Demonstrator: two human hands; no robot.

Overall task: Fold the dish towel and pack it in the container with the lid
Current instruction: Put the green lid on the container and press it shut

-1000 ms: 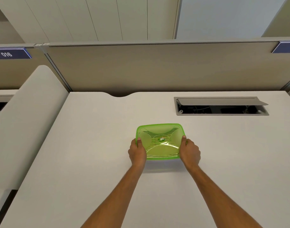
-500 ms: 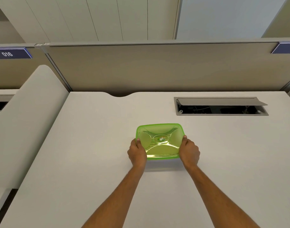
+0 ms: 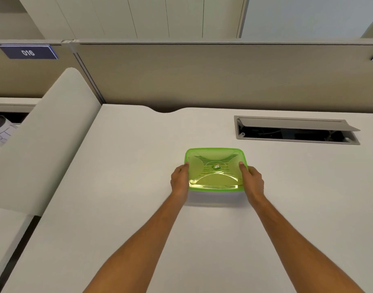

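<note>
A translucent green rectangular plastic lid (image 3: 215,169) sits on top of a clear plastic container (image 3: 216,194) whose pale lower wall barely shows below the lid's near rim, and the pair stands on the white surface (image 3: 122,187) about midway between its left and right edges, nearer the far edge than the near one. The left hand (image 3: 179,180) clasps the lid's left side and the right hand (image 3: 252,181) clasps its right side; each thumb lies on the top face of the lid, while the other fingers (image 3: 254,171) curl down around the rim and press against the sides, so both hands are closed on the lidded box. Through the green plastic, faint stripes show beneath the centre of the lid, but what lies inside cannot be told for certain. Well beyond the lid toward the far right corner, a grey cable hatch (image 3: 295,130) is set into the surface with its flap tilted open over a dark recess. A beige partition (image 3: 202,77) stands along the far edge, and a rounded pale panel (image 3: 44,140) runs along the left edge. The surface in front of the box, between the forearms and to either side, lies bare and open.
</note>
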